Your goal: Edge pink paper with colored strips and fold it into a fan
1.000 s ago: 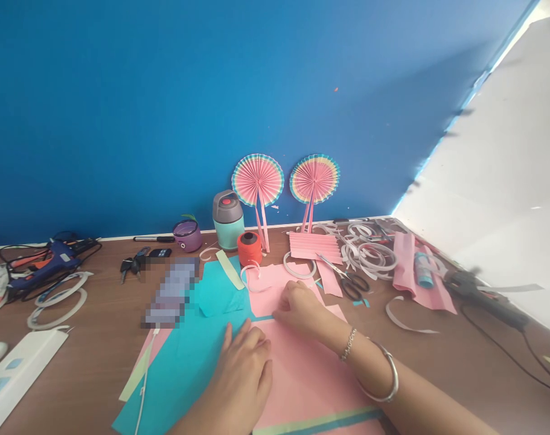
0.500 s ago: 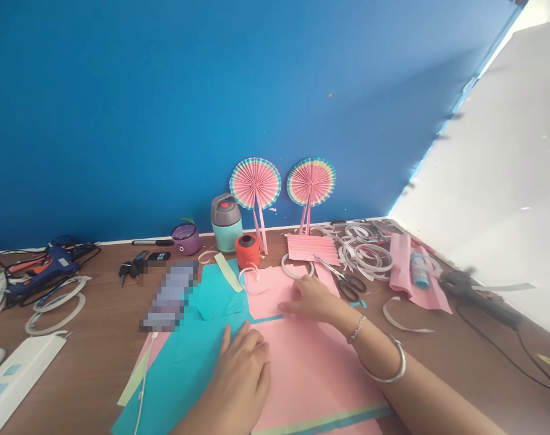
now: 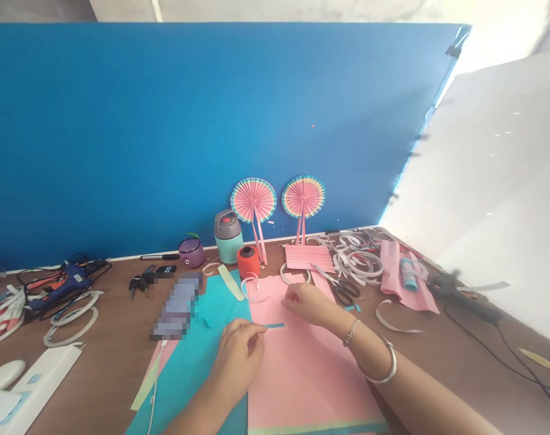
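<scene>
Beyond the flask (image 3: 229, 246), a blue partition (image 3: 166, 133) rises behind the brown table (image 3: 107, 368), with a pale wall (image 3: 256, 9) above. Well left of the flask lie a power strip (image 3: 52, 386) and a glue gun (image 3: 70, 285) amid cables; nearer it, keys (image 3: 139, 284) and a blurred phone (image 3: 177, 308). In front of the flask, the left hand (image 3: 238, 356) is over teal paper (image 3: 188, 374), fingers curled; I cannot tell whether they pinch anything. Just right of the flask, two fans (image 3: 253, 208) stand against the partition. The pink sheet (image 3: 302, 386) lies flat, in front and right of the flask; at its far part the right hand (image 3: 308, 303) has thumb and forefinger close together, any grip unclear. Further right of the flask come scissors (image 3: 340, 287), curled strips (image 3: 358, 264) and a white panel (image 3: 492, 169).
</scene>
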Available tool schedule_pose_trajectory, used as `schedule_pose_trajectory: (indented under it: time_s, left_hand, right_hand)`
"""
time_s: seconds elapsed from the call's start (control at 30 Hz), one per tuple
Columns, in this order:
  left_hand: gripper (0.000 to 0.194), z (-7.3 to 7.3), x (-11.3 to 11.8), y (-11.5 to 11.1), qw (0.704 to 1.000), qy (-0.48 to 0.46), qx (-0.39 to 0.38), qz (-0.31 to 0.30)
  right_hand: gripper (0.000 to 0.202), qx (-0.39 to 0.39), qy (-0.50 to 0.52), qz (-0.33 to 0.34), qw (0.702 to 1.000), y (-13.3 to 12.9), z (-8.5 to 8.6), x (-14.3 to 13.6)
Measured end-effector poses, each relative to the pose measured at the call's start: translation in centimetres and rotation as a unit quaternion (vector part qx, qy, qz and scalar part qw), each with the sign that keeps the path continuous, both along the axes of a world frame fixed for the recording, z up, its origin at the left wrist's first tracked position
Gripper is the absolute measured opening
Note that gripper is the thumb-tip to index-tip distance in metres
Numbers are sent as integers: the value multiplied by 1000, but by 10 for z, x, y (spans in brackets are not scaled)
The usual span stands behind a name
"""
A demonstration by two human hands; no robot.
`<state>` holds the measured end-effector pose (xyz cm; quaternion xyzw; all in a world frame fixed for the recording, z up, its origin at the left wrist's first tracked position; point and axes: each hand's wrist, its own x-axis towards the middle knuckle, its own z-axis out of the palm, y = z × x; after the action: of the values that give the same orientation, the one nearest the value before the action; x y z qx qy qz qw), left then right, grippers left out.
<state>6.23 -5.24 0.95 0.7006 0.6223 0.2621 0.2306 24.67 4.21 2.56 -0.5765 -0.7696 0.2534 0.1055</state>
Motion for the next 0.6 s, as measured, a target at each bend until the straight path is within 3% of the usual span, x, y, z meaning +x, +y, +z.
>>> schedule_pose_trajectory:
  time_s: [0.17,0.27,0.4,0.6]
  left_hand:
    - [32,-9,-7,12,993,-110,-43,24]
    - [30,-16,-8,15,994,-102,11,28]
    - [29,-21,-9,17,992,-102,64,32]
    - [32,-24,-26,29,984,-92,129,83]
  right_hand:
    - [12,72,-14,56,996,-21,-6,-10]
    - [13,127,-39,148,980,-38,-19,-16]
    - [21,173,-65,190,964,-50,-34,-17]
    - [13,174,-60,238,954,-49,-30,-12]
